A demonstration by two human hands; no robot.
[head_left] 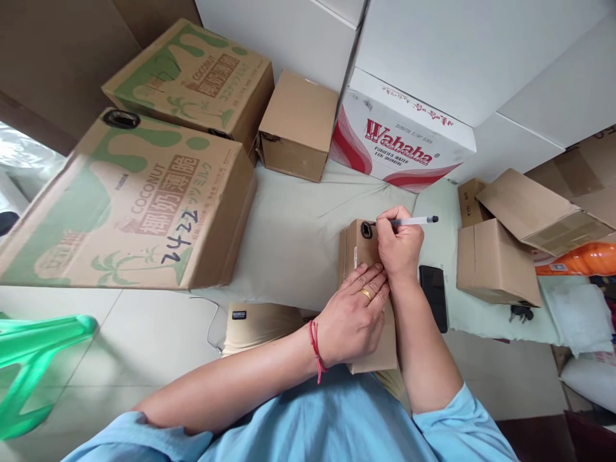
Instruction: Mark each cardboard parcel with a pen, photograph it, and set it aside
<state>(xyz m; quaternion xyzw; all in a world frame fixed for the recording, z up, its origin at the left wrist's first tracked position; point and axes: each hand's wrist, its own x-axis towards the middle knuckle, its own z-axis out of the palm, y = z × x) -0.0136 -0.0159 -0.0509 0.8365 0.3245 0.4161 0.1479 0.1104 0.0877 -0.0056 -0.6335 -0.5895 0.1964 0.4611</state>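
A narrow brown cardboard box [353, 256] lies in front of me, reaching from the pale-covered surface back toward my shirt. My left hand [359, 314] rests flat on its top, fingers stretched out, with a gold ring and a red string bracelet. In my right hand [399, 244] is a pen [414, 221] with a pale barrel and dark end, pointing to the right. My fingers hide the pen's tip, close to a black ringed spot [366, 230] at the box's far end. Just right of my right forearm lies a black phone [433, 298].
Two large coconut cartons [120, 212] stand at the left. A small brown box [301, 122] and a white Wahaha carton [399, 138] are at the back. Several brown boxes [495, 263], keys [521, 313] and an orange bottle [577, 260] sit right. A green stool [43, 359] stands lower left.
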